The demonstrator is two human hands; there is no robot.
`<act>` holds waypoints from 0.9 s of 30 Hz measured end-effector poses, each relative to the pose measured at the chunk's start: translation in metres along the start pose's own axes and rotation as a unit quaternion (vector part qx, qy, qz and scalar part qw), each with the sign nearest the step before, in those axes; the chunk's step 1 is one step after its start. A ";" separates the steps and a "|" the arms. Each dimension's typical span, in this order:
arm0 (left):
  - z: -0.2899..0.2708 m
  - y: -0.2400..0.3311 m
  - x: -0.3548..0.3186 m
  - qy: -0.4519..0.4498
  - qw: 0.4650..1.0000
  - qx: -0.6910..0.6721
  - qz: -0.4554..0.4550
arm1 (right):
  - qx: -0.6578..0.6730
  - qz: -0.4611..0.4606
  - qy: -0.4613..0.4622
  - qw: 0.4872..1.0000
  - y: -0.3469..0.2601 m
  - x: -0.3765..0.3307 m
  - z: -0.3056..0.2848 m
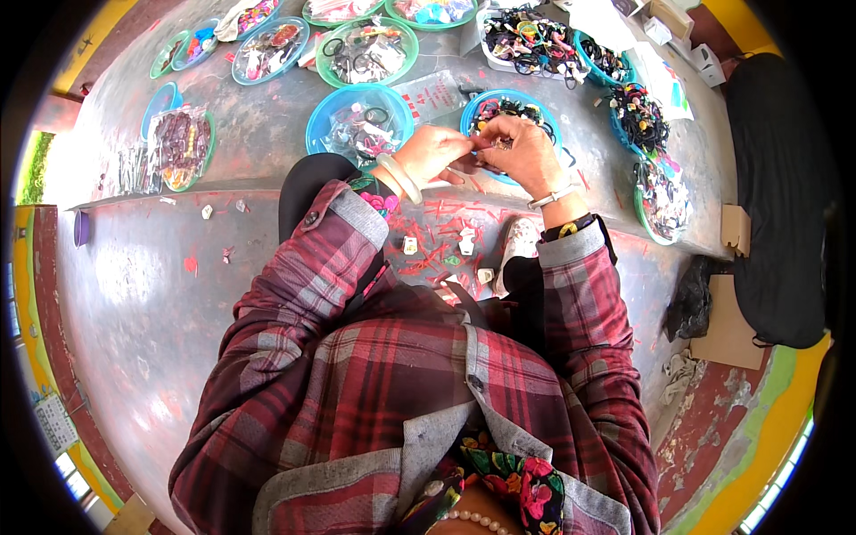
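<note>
My left hand [431,153] and my right hand [522,152] meet at the fingertips in front of me. Both are closed in a pinch. Whatever they hold between them is too small and covered to make out. Just beyond my right hand stands a blue basket [470,109] filled with dark and coloured hair ties [505,108]; the hand covers part of it. Another blue basket [312,122], with clear plastic bags [357,134] and a dark loop inside, sits beside my left hand.
Red scraps [437,234] litter the lower floor between my legs. More baskets stand along the raised concrete ledge: a green one [413,55] at the back, a white tub [486,55] of black bands, and a green basket [644,225] at right. A black padded thing [776,205] lies far right.
</note>
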State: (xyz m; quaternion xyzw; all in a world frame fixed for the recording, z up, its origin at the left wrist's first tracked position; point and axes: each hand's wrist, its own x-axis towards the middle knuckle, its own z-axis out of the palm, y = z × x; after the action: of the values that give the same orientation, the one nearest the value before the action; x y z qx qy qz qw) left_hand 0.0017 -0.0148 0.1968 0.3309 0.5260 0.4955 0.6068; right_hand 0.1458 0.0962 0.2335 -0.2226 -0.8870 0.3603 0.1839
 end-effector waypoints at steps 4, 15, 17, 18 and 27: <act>0.005 0.008 -0.005 -0.014 0.999 0.014 0.027 | 0.080 0.013 0.026 0.996 0.018 0.000 0.007; -0.001 0.002 -0.002 -0.012 0.998 -0.059 0.007 | 0.304 0.186 -0.140 0.924 0.010 -0.002 -0.003; -0.003 0.000 0.000 0.008 0.998 -0.067 0.015 | 0.353 0.190 -0.143 0.905 0.017 -0.001 -0.006; -0.004 -0.002 0.001 0.011 0.998 -0.062 0.021 | 0.378 0.191 -0.145 0.894 0.018 -0.001 -0.007; -0.005 -0.011 0.007 0.022 0.999 -0.021 0.033 | 0.212 0.162 -0.117 0.957 0.000 0.000 -0.001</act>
State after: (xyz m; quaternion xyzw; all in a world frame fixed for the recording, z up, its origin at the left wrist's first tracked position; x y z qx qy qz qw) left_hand -0.0005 -0.0114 0.1837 0.3248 0.5173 0.5333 0.5852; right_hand 0.1466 0.0968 0.2337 -0.2759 -0.7576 0.5885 0.0608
